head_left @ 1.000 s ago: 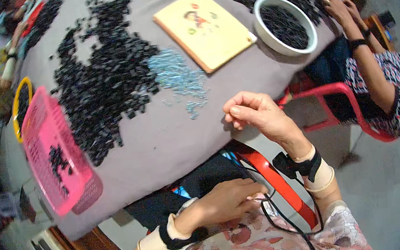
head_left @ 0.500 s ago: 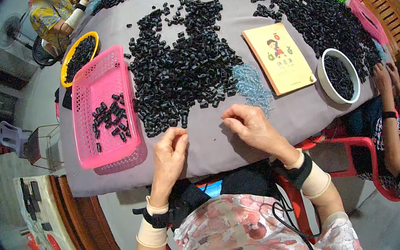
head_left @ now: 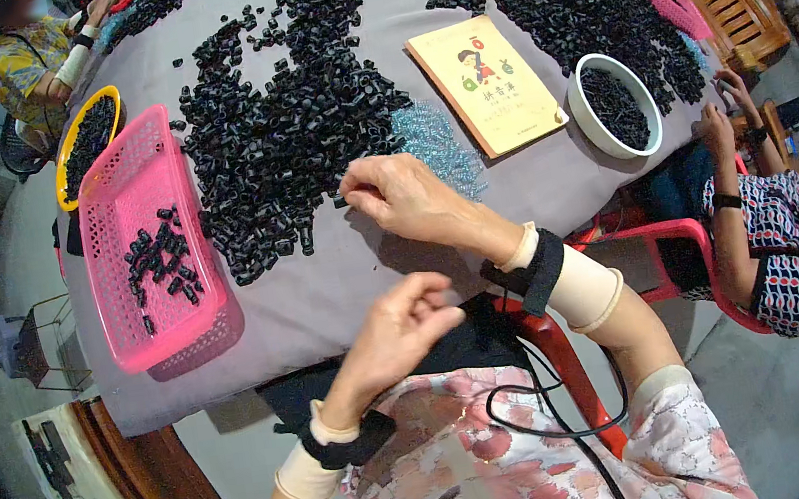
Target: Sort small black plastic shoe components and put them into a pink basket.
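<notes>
My right hand point(head_left: 408, 198) reaches to the near edge of a heap of small black plastic tube pieces point(head_left: 288, 128). Its fingers are pinched, with one black piece at the fingertips. Closer to my body, above the table edge, my left hand point(head_left: 402, 328) has its thumb apart from half-bent fingers, and nothing shows in it. Just beyond my right hand lies a patch of small clear-blue pieces point(head_left: 437, 149). Left of the heap stands a pink perforated basket point(head_left: 104, 278) with some joined-looking black pieces point(head_left: 161, 256) on its bottom.
A yellow booklet point(head_left: 501, 100) and a white bowl point(head_left: 590, 123) of dark pieces lie to the right. A yellow bowl point(head_left: 63, 183) stands at far left. More black pieces point(head_left: 581, 19) spread far right. People sit at far left and right. A black cable point(head_left: 545, 432) hangs by my right arm.
My right hand has moved forward and left to the heap's edge. My left hand has drawn back toward my body and its fingers have loosened. The whole view has shifted.
</notes>
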`<state>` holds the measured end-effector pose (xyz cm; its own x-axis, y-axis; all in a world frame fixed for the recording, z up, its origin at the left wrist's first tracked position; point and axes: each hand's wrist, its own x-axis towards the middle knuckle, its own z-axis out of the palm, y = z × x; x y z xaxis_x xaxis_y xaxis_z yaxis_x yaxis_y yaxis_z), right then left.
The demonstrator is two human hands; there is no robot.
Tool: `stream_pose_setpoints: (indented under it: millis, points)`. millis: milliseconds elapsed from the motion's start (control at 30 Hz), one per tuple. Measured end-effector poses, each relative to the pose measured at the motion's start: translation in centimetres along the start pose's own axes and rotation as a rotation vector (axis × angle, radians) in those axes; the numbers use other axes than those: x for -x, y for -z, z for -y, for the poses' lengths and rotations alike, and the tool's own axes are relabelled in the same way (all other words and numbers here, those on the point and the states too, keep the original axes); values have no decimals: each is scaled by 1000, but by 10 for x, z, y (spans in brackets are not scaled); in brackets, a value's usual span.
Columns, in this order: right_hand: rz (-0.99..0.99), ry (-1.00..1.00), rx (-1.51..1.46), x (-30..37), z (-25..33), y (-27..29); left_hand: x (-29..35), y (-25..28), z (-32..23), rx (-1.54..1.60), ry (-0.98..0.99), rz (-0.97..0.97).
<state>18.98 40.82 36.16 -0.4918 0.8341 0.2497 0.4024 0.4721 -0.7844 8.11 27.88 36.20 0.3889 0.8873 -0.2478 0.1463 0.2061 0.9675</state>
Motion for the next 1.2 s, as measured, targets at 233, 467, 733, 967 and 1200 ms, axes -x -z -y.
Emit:
stream_pose_setpoints:
  millis: [233,467,733,967,1200]
  points:
    - [-17,-293,-533,-7,23,8,-22,-41,3,582,57,304]
    - [-36,-333,-605,-6,26,6,-34,-47,16,952,100,399]
    - [68,543,845,4,19,15,-13,-49,-16,874,212,274]
    - [110,612,980,0,0,19,-6,-38,-52,907,390,244]
    - [-8,443,929,-13,-6,13,-5,-26,-67,938,378,256]
